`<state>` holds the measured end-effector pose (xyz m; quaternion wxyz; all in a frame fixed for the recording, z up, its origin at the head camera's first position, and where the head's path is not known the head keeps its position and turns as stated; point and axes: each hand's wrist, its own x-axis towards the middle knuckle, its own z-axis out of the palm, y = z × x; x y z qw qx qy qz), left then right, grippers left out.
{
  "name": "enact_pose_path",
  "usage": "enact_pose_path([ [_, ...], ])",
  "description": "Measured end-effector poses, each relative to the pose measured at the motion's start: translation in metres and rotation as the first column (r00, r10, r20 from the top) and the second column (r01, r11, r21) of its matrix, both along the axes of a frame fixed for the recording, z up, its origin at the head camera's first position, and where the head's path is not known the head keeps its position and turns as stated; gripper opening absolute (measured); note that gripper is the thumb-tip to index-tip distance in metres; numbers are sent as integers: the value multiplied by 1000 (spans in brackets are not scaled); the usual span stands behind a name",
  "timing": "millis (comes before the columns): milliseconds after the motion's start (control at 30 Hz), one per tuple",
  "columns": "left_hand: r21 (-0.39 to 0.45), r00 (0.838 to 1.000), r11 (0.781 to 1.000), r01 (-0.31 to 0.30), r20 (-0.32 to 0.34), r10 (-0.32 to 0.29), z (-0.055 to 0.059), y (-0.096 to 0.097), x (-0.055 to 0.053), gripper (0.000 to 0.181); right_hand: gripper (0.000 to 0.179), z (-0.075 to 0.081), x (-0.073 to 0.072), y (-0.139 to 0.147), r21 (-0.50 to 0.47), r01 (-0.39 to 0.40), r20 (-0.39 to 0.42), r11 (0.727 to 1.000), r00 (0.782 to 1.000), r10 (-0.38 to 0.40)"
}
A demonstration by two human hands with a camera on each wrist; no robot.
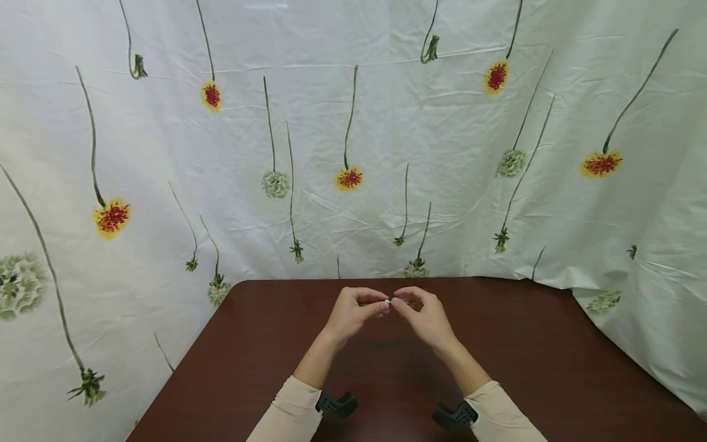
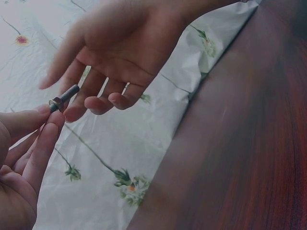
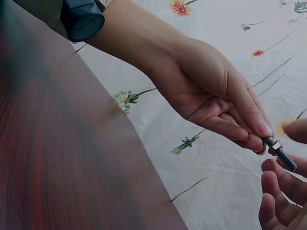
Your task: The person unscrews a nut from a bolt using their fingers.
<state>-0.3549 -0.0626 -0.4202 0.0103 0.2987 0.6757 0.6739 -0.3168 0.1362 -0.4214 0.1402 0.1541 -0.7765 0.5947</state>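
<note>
My left hand (image 1: 353, 314) pinches a metal bolt (image 2: 70, 92) between thumb and fingertips, above the table. A hex nut (image 2: 56, 103) sits partway along the bolt, with thread showing on both sides of it. The end inside the left fingers is hidden. Close by is my right hand (image 1: 426, 316), its thumb and fingers spread around the bolt's free end. In the right wrist view, the right fingers (image 3: 270, 183) lie below the bolt and the thumb (image 3: 295, 130) above it, apart. Whether a right fingertip touches the bolt or nut, I cannot tell.
A dark reddish-brown table (image 1: 265, 368) lies under both hands. Behind and beside it hangs a white curtain (image 1: 386, 123) printed with flowers. Black devices are strapped to the left wrist (image 1: 336, 405) and right wrist (image 1: 455, 416), over beige sleeves.
</note>
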Motion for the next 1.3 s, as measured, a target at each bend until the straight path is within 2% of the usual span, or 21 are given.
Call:
enact_pose_path([
  [200,-9,1000,1000,-7,9,7,0,-5,0,17,9,0,-1,-4,7,-6,-56,1000,998,6],
  [300,-8,1000,1000,-4,11,4,0,-5,0,17,17,0,-1,-4,8,-3,-74,1000,997,4],
  [400,-9,1000,1000,4,3,-4,1,-4,0,18,22,1,1,-3,12,21,-56,1000,998,-20],
  [533,-8,1000,1000,-4,-1,4,1,-2,1,19,18,2,1,-2,25,19,-19,1000,1000,-19],
  [633,-6,1000,1000,-2,-3,2,0,-1,0,20,13,2,1,0,25,1,-22,1000,1000,0],
  [667,-4,1000,1000,1,-1,-1,-1,0,-1,20,12,7,5,-1,27,-5,-33,1000,999,6],
  [767,0,1000,1000,11,-3,-11,-1,1,-2,22,18,8,5,1,24,-18,-49,1000,999,19],
  [967,-11,1000,1000,7,-13,-7,1,1,-2,22,18,4,1,3,28,-27,20,999,999,27],
  [1200,-18,999,1000,11,-34,-12,1,0,-1,18,10,3,0,3,57,-39,-50,998,998,42],
  [1300,-15,1000,1000,6,-28,-6,0,-1,-2,18,18,3,0,2,60,-50,-65,997,996,53],
])
